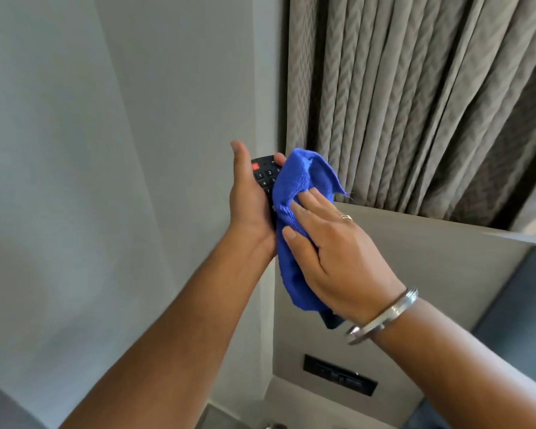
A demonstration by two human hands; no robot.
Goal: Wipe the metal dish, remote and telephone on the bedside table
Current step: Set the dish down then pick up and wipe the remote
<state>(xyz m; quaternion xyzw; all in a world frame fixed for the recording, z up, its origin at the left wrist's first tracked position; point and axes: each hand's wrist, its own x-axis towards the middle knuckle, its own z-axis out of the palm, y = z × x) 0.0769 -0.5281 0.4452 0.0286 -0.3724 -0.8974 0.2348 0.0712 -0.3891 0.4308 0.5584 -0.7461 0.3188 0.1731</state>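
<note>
My left hand [248, 199] holds a black remote [265, 174] upright in front of me, its red power button and number keys facing me at the top. My right hand [331, 252], with a ring and metal bangles at the wrist, presses a blue microfibre cloth [294, 187] against the remote's face. The cloth covers the remote's lower part. The metal dish and the telephone are out of view; the bedside table lies below the frame.
A grey wall fills the left. Pleated brown curtains [415, 97] hang at the upper right behind a beige headboard panel [440, 258]. A dark switch plate [339, 374] is set into the panel low down. A blue padded surface [520, 305] shows at the right edge.
</note>
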